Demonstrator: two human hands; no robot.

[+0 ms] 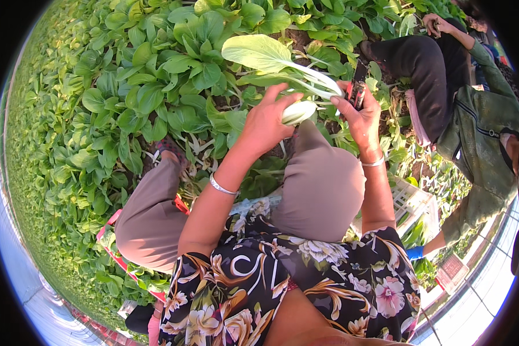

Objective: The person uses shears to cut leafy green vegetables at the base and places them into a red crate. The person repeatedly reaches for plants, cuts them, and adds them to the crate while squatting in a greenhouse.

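Note:
My left hand [270,116] is closed around a head of bok choy [299,112], its pale base turned toward my right hand. In my right hand [360,119] is a knife [357,88] with a red and black handle, its dark blade pointing up and away from me. The thumb of that hand presses against the white stalk of a detached-looking bok choy leaf [259,52]; whether the stalk still joins the head I cannot tell. Both hands are above my raised knee [322,190]. My left fingers partly hide the head.
Dense bok choy plants [155,82] grow ahead and to the left. A co-worker [475,125] crouches close on the right. A white plastic crate [408,199] holding greens stands by my right elbow, and a red-rimmed container [123,264] of greens by my left thigh.

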